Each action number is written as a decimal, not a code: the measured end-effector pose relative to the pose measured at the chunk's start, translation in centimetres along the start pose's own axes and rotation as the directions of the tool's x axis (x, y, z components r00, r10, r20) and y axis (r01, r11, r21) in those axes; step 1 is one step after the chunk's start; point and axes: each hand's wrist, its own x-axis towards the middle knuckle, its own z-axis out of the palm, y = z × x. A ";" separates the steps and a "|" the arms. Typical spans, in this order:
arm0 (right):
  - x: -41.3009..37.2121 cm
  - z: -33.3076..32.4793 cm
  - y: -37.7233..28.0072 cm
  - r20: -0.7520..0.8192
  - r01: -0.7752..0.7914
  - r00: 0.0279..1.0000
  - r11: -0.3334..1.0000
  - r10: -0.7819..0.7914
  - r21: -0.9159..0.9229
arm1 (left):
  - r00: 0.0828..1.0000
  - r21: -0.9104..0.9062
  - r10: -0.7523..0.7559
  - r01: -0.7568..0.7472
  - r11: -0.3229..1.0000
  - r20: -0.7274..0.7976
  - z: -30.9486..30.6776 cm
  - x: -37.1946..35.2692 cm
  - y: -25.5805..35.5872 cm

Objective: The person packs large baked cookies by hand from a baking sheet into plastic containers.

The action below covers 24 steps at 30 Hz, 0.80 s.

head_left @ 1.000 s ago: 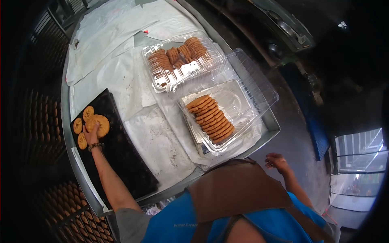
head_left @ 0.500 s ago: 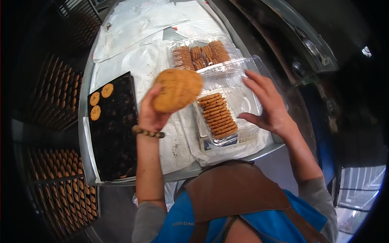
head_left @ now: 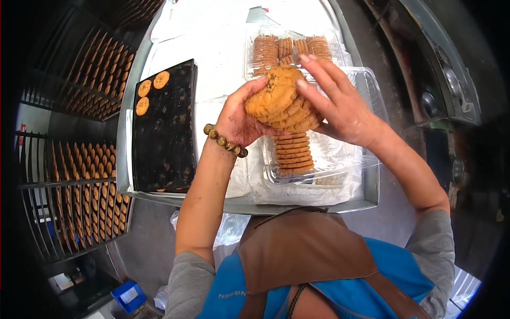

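A person in a brown apron point(head_left: 303, 250) and blue top point(head_left: 228, 290) handles a stack of cookies point(head_left: 279, 101) above a metal-edged surface point(head_left: 372, 194) draped in white sheeting point(head_left: 218, 80). The left hand point(head_left: 236, 119), a beaded bracelet point(head_left: 228, 143) at its wrist, has its grip closed around the stack's left side, thumb at the upper edge. The right hand point(head_left: 345, 109) reaches in from the other side, fingers spread and overlapping the cookies; whether its grip bears on them cannot be told from this angle. The stack is held tilted over the far part of an open clear plastic container point(head_left: 345, 159), where a neat row of cookies point(head_left: 294, 157) stands on edge, partly hidden by the hands. Just beyond, a second clear container point(head_left: 247, 58) carries several rows of cookies point(head_left: 265, 49). To the left, three cookies point(head_left: 142, 106) lie near the far left corner of a dark baking tray point(head_left: 164, 143). Racks point(head_left: 64, 184) filled with baked rounds point(head_left: 90, 167) line the left side of the room.
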 end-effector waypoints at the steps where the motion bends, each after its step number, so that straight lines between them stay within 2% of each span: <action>1: -0.2 -0.1 0.4 -0.008 -0.041 0.999 0.998 0.041 0.038 | 1.000 0.000 0.015 -0.015 1.000 -0.023 0.0 0.3 0.1; 4: -1.0 0.9 1.2 -0.036 -0.094 0.995 0.991 0.098 0.090 | 0.998 -0.042 0.028 -0.030 0.999 -0.048 -0.2 0.9 -0.2; 6: -1.7 2.2 1.1 -0.035 -0.239 0.965 0.928 0.259 0.286 | 0.997 -0.028 0.037 -0.039 0.999 -0.068 -0.5 1.0 -0.5; 8: -2.7 3.2 1.2 -0.017 -0.231 0.969 0.928 0.247 0.293 | 0.995 -0.013 0.042 -0.044 0.999 -0.087 -0.9 1.0 -0.9; 11: -3.0 3.5 1.1 -0.050 -0.156 0.983 0.951 0.176 0.268 | 0.987 -0.153 0.051 -0.074 0.985 -0.154 -0.3 0.6 -1.4; 12: -2.9 3.4 0.9 -0.055 -0.155 0.983 0.950 0.176 0.272 | 0.986 -0.149 0.051 -0.075 0.986 -0.159 -0.3 0.8 -1.7; 14: -2.8 3.2 0.3 -0.020 -0.197 0.977 0.941 0.211 0.276 | 0.978 -0.249 0.125 -0.165 0.954 -0.168 -0.7 1.2 -2.4; 16: -2.7 3.2 -0.2 -0.036 -0.205 0.974 0.937 0.224 0.284 | 0.980 -0.290 0.139 -0.175 0.941 -0.143 -0.9 1.1 -2.7; 18: -2.6 3.2 -0.8 -0.053 -0.206 0.972 0.936 0.230 0.285 | 0.953 -0.336 0.163 -0.246 0.909 -0.254 -0.8 0.9 -3.1; 21: -2.3 3.1 -1.7 -0.067 -0.221 0.966 0.936 0.248 0.274 | 0.939 -0.430 0.188 -0.303 0.851 -0.289 -0.8 0.4 -3.5; 24: -1.8 3.0 -2.7 -0.013 -0.245 0.966 0.937 0.257 0.250 | 0.940 -0.481 0.215 -0.322 0.815 -0.264 -0.9 -0.5 -3.7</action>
